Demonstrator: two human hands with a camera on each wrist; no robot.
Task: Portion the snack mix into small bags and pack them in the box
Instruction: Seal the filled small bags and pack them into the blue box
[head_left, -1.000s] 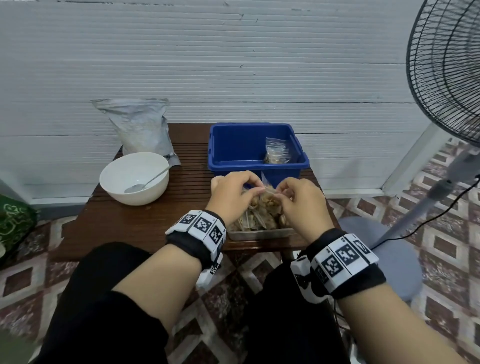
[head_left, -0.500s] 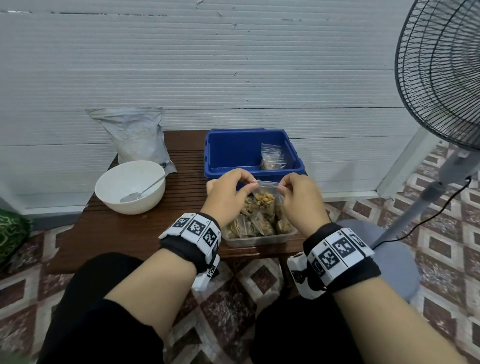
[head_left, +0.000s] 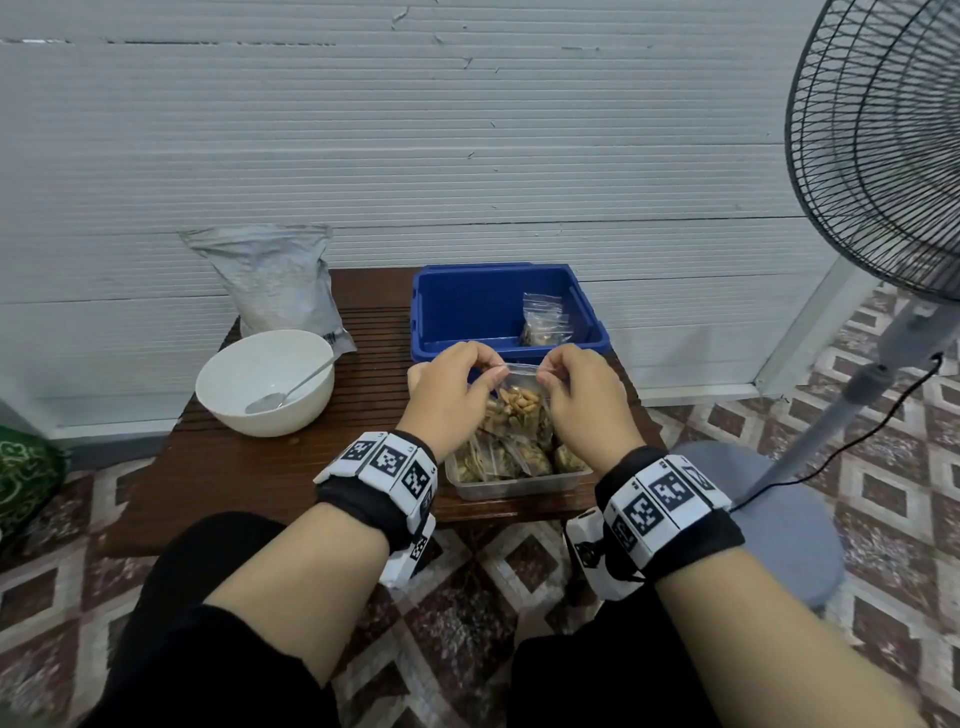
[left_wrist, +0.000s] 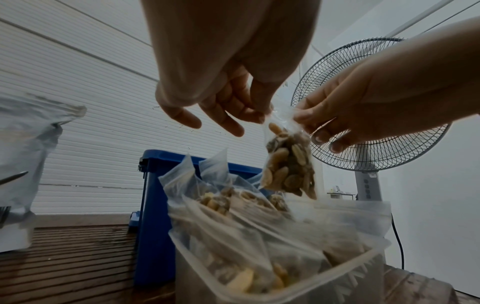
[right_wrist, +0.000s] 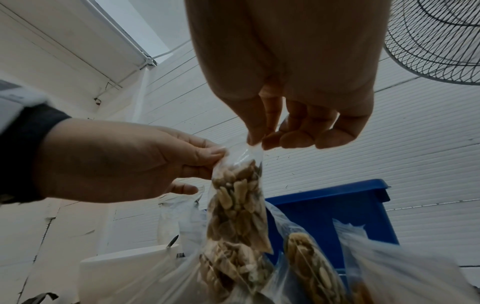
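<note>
A small clear bag of snack mix (head_left: 519, 400) (left_wrist: 287, 162) (right_wrist: 239, 197) hangs above a clear plastic container (head_left: 514, 486) (left_wrist: 311, 288) that holds several filled bags. My left hand (head_left: 457, 384) (left_wrist: 233, 107) pinches the bag's top left corner. My right hand (head_left: 582, 389) (right_wrist: 285, 131) pinches its top right corner. Behind them the blue box (head_left: 498, 312) (left_wrist: 153, 205) (right_wrist: 337, 209) holds one filled bag (head_left: 543, 322) at its right side.
A white bowl (head_left: 265, 379) with a spoon (head_left: 288, 389) sits on the left of the brown slatted table (head_left: 260, 467). A large grey pouch (head_left: 270, 275) leans on the wall behind it. A standing fan (head_left: 883, 208) is at the right, its cord on the floor.
Both hands have lifted the small bag up out of the container, and its top edge is now stretched between them. The head view has tilted upward.
</note>
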